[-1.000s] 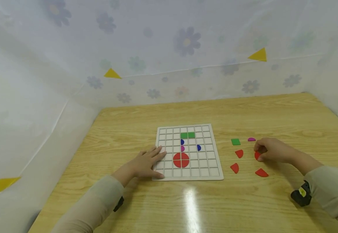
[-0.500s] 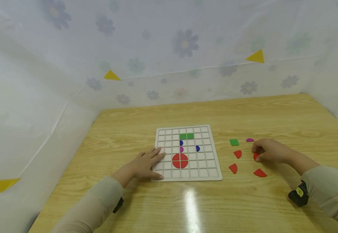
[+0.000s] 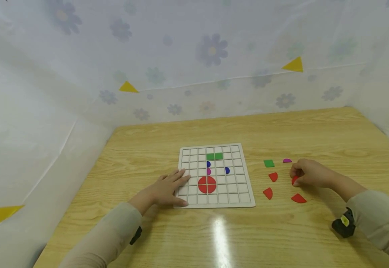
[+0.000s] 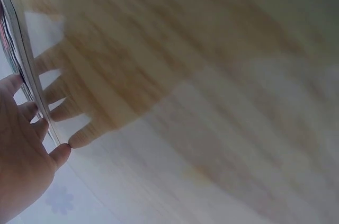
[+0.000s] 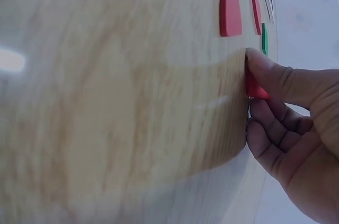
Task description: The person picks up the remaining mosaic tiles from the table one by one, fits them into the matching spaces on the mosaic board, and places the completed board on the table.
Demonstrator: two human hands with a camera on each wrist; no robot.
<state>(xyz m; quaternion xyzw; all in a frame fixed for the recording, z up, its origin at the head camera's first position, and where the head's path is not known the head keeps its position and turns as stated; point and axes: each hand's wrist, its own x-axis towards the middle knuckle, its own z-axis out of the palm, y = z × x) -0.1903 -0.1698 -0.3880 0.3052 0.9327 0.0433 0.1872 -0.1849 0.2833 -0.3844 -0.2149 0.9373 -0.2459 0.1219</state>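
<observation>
With its fingers spread, my left hand (image 3: 165,188) rests on the left edge of a white grid board (image 3: 245,197). Four red quarter-circle pieces on the board form a red circle (image 3: 202,187), below a pink half-circle (image 3: 209,172), two blue half-circles (image 3: 227,170) and two green squares (image 3: 218,156). To the board's right, my right hand (image 3: 313,174) pinches a red quarter-circle piece (image 5: 255,87) between thumb and fingers, down at the tabletop. The fingers partly hide that piece in the head view.
Around the right hand lie loose pieces: a green square (image 3: 269,163), a magenta half-circle (image 3: 287,160), and three red quarter-circles, one upper left (image 3: 273,176), one lower left (image 3: 268,193) and one nearer (image 3: 299,198). White flowered sheeting (image 3: 167,74) encloses the wooden table (image 3: 141,149).
The head view has shifted slightly. Both hands keep their places: the left on the board's edge, the right pinching the red quarter-circle piece.
</observation>
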